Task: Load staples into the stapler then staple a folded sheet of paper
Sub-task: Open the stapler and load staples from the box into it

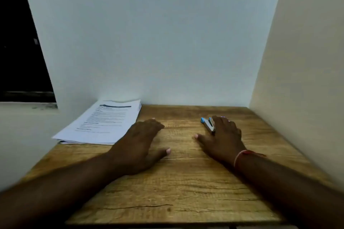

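Note:
A small stapler [207, 124] with a blue end and a metal body lies on the wooden table [178, 182], towards the back right. My right hand [222, 138] rests palm down over its near end, fingers spread and touching it; no grip shows. My left hand [140, 144] lies flat on the table with its fingers apart, its fingertips next to a stack of printed paper sheets [101, 123] at the back left. No staples can be seen.
A pale wall [149, 42] stands right behind the table and a cream side panel [301, 80] closes the right. The paper stack overhangs the table's left edge. A red thread band [242, 155] circles my right wrist.

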The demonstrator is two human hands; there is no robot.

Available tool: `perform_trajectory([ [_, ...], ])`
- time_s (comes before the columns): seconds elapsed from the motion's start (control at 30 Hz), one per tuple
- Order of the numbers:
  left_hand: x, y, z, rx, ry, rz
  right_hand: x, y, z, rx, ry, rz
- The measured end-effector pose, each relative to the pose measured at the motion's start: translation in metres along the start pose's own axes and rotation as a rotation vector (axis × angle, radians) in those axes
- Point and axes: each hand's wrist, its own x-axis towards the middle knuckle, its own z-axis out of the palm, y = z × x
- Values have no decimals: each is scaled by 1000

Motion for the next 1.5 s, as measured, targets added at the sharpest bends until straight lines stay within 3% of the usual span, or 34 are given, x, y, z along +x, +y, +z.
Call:
perform_trajectory([
  [0.17, 20, 5, -1, 47, -174, 67, 42, -8, 13, -98, -40, 175],
  [0.37, 63, 6, 24, 24, -14, 104, 80, -24, 36, -85, 23, 86],
  [0.53, 90, 9, 46, -273, 167, -78, 66, -34, 39, 310, 38, -144],
  [0.63, 98, 8, 48, -608, 233, -176, 52, -45, 32, 533, 38, -159],
  [0.8, 92, 10, 45, -884, 280, -169, 36, -61, 23, 729, 83, -243],
  [1.13, 92, 3, 42, -902, 331, -209, 37, -50, 16, 803, -102, -329],
  [1.5, 92, -1, 40, -847, 330, -212, 41, -43, 12, 985, -121, -269],
])
